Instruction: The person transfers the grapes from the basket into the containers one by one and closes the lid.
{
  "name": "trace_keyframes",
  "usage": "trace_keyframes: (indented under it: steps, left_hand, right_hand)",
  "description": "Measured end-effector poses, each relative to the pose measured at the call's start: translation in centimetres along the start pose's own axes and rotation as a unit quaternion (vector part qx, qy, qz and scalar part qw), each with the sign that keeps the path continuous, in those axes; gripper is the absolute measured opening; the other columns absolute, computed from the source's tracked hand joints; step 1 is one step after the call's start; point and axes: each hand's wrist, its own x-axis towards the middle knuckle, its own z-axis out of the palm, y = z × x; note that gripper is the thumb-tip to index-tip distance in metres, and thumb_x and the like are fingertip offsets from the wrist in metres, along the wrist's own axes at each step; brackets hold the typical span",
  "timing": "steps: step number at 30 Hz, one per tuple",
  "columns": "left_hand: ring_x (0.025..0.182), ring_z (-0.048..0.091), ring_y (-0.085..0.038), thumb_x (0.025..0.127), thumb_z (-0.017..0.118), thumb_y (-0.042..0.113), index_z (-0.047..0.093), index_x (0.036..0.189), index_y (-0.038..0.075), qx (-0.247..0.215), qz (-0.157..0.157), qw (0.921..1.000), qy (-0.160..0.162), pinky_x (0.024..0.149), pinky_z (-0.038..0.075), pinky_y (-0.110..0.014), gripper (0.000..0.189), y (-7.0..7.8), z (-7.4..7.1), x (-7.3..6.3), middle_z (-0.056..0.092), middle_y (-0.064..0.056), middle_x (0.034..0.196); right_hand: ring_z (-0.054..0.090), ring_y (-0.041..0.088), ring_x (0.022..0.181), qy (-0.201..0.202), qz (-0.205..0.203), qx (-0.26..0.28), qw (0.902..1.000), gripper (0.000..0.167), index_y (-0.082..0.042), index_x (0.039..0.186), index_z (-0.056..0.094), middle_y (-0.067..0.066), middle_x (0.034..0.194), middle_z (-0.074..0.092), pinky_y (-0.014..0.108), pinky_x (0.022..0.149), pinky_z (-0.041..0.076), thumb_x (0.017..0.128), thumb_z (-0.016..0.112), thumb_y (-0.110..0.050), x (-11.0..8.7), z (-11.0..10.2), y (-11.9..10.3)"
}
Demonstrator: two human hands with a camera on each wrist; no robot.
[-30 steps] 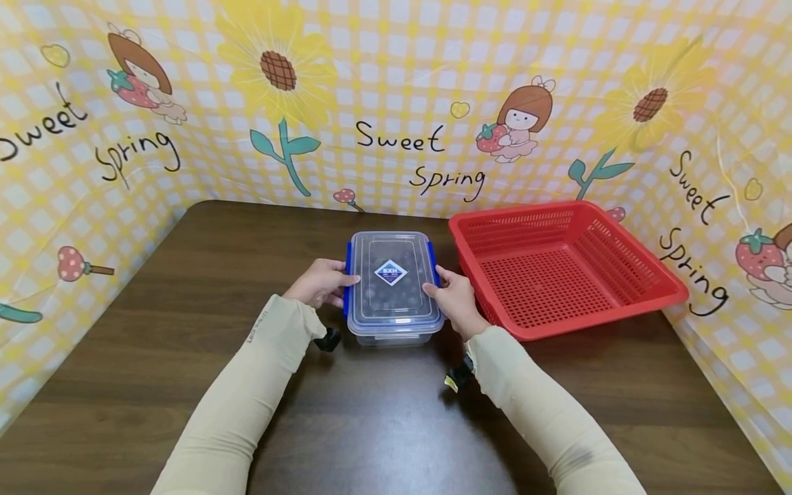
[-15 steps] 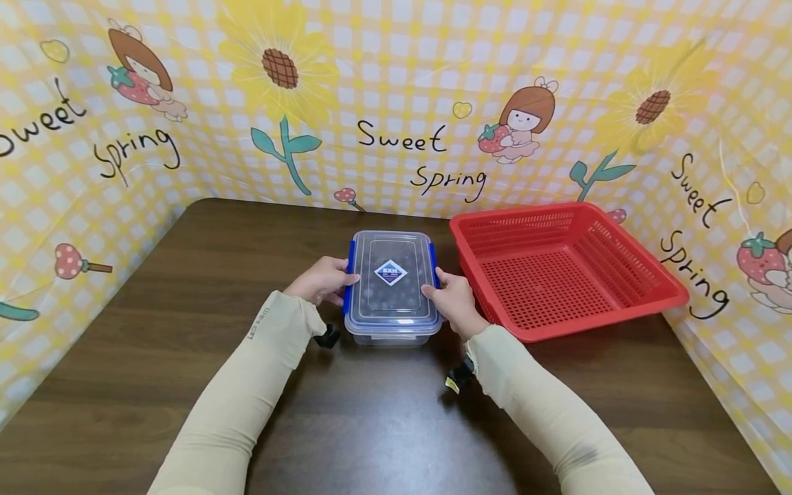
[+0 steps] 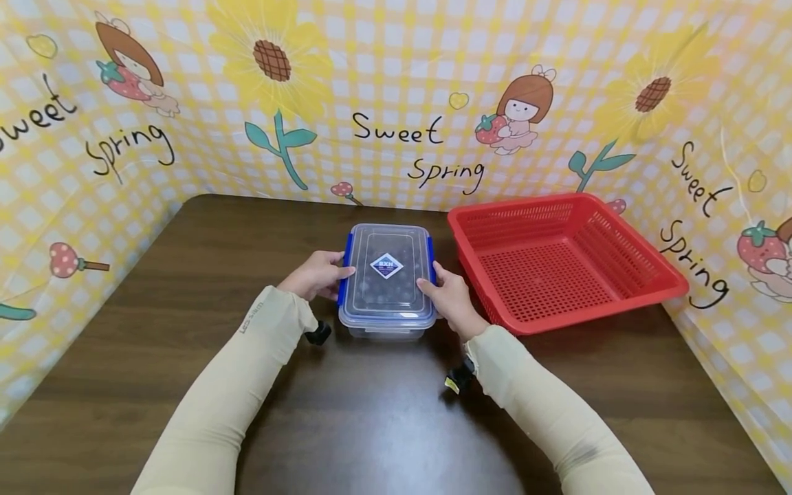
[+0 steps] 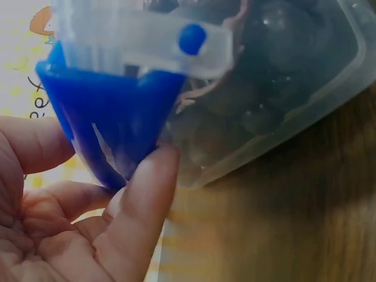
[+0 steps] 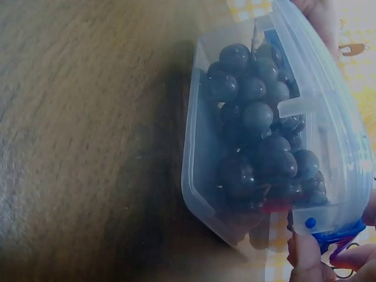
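A clear plastic food container (image 3: 396, 292) with blue side clips and a diamond-shaped label on its lid is on the table between my hands. Dark round, grape-like fruit (image 5: 258, 117) fills much of it. My left hand (image 3: 311, 275) holds its left side, thumb over the lid's edge. Up close in the left wrist view, those fingers grip a blue clip (image 4: 114, 94). My right hand (image 3: 453, 299) holds the opposite side, thumb on the lid edge. In the right wrist view its fingers (image 5: 305, 255) are at the other blue clip.
To the right of the container stands a red perforated plastic basket (image 3: 495, 292), close to my right hand. The dark wooden table (image 3: 155, 330) is bordered at the back and sides by yellow checked cloth (image 3: 383, 62) with printed flowers and figures.
The head view has tilted down a little. Both hands keep their hold on the container, which has shifted very slightly left along with the left hand.
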Motion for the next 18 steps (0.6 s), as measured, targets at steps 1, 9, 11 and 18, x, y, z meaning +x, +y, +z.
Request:
trace_keyframes:
  steps: [1,9,11,18]
  left_hand:
    - [0.091,0.065,-0.027,0.101,0.050,0.018,0.023,0.152,0.005,-0.001,0.002,1.0000,0.003,0.080,0.056,-0.039,0.059,0.0,-0.1,0.1,0.057,-0.022,0.126]
    - [0.109,0.060,-0.034,0.101,0.049,0.030,0.032,0.148,0.000,0.169,0.083,0.9802,0.061,0.089,0.051,-0.045,0.058,-1.0,0.0,-0.6,0.054,-0.024,0.131]
    - [0.119,0.053,-0.037,0.100,0.050,0.034,0.035,0.146,-0.001,0.258,0.126,0.9541,0.086,0.098,0.044,-0.049,0.060,-1.2,-0.2,-1.4,0.051,-0.024,0.136]
    - [0.127,0.041,-0.044,0.096,0.054,0.041,0.041,0.144,0.003,0.478,0.269,0.8156,0.185,0.094,0.042,-0.060,0.063,-1.1,-2.0,-5.0,0.043,-0.024,0.143]
  right_hand:
    - [0.062,0.035,0.109,-0.001,-0.005,-0.005,1.0000,0.067,-0.008,0.151,0.027,0.018,0.142,0.047,0.046,0.077,0.054,0.095,0.061,-0.018,0.0,0.0,-0.1]
    - [0.055,0.033,0.117,-0.025,-0.037,-0.147,0.9881,0.074,-0.004,0.153,0.016,0.022,0.143,0.043,0.044,0.091,0.050,0.096,0.057,-0.028,-0.4,-0.6,-0.5]
    - [0.045,0.034,0.128,-0.033,-0.071,-0.210,0.9745,0.079,-0.003,0.153,0.013,0.023,0.146,0.037,0.046,0.102,0.041,0.095,0.060,-0.030,-1.1,-1.3,-1.1]
    - [0.032,0.040,0.135,-0.048,-0.242,-0.349,0.9041,0.080,-0.005,0.150,0.029,0.025,0.150,0.030,0.054,0.107,0.031,0.087,0.070,-0.032,-4.2,-5.9,-3.4]
